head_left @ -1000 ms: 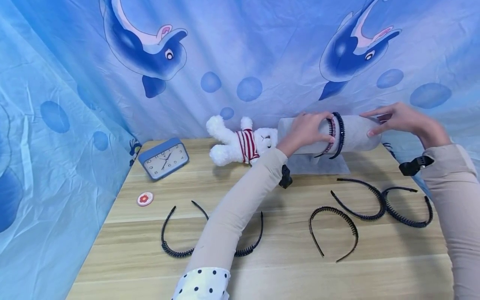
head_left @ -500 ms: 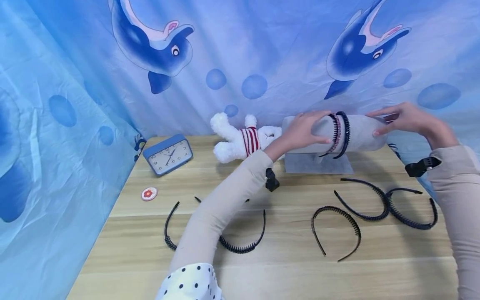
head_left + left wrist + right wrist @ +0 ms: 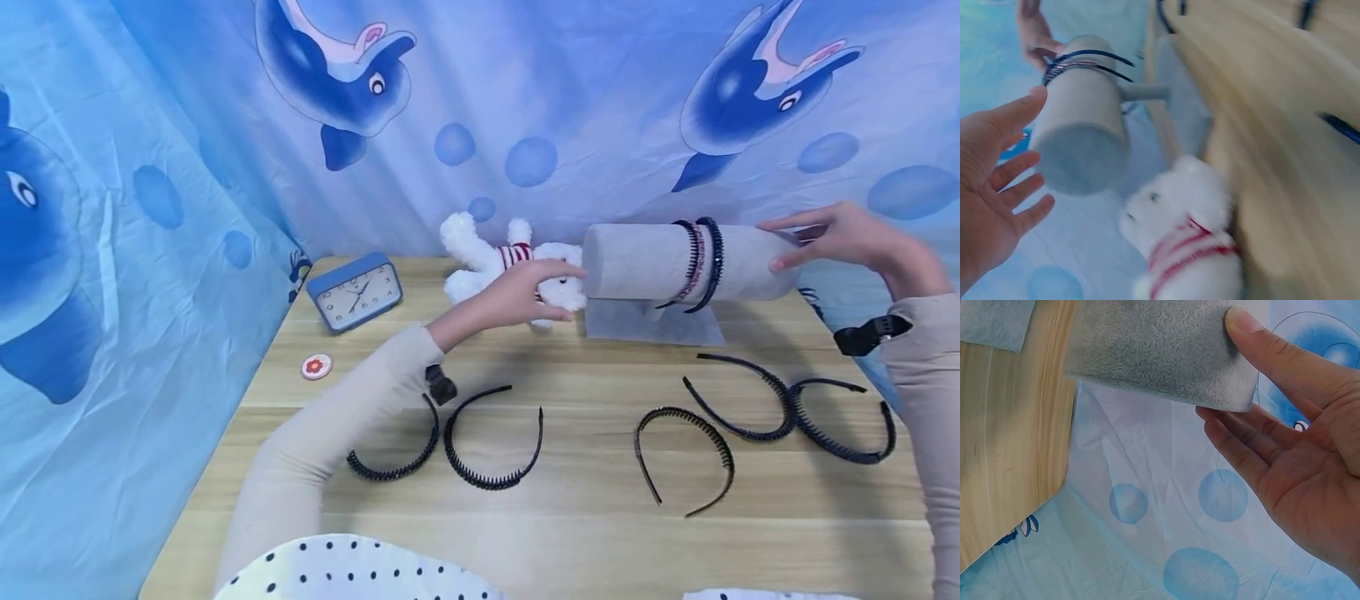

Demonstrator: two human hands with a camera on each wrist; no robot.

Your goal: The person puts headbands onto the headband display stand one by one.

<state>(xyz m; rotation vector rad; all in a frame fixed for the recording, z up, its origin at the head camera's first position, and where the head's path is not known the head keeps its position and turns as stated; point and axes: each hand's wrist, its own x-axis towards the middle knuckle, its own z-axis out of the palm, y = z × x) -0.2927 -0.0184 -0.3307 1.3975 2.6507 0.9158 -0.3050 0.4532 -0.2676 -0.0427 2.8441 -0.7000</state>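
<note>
Left of my left hand [image 3: 513, 296], a blue clock [image 3: 356, 292] stands and a flower badge [image 3: 317, 367] lies on the wooden counter [image 3: 570, 542]. Nearer me than that hand are two loose dark headbands [image 3: 487, 483], one partly behind the left sleeve [image 3: 322, 433]. The left hand is empty, thumb and fingers apart, in front of a white plush toy [image 3: 476, 250]; whether it touches the grey cylinder [image 3: 637, 258] just to its right, I cannot tell. On that cylinder, between my hands, a pink-patterned headband [image 3: 701, 257] and a black headband [image 3: 719, 254] sit side by side. The right hand [image 3: 855, 246] is clamped on the cylinder's right end. Nearer me than that hand, three more headbands [image 3: 750, 434] lie on the counter.

One stem [image 3: 1144, 92] carries the cylinder, so I judge an uneven tug from the right hand could tip it and make both mounted headbands slide. A low sweep of the left sleeve could drag the loose ones.

Half a second ago, the left hand was beside the pink-patterned headband; now it has withdrawn leftward, while the right hand stays put.
</note>
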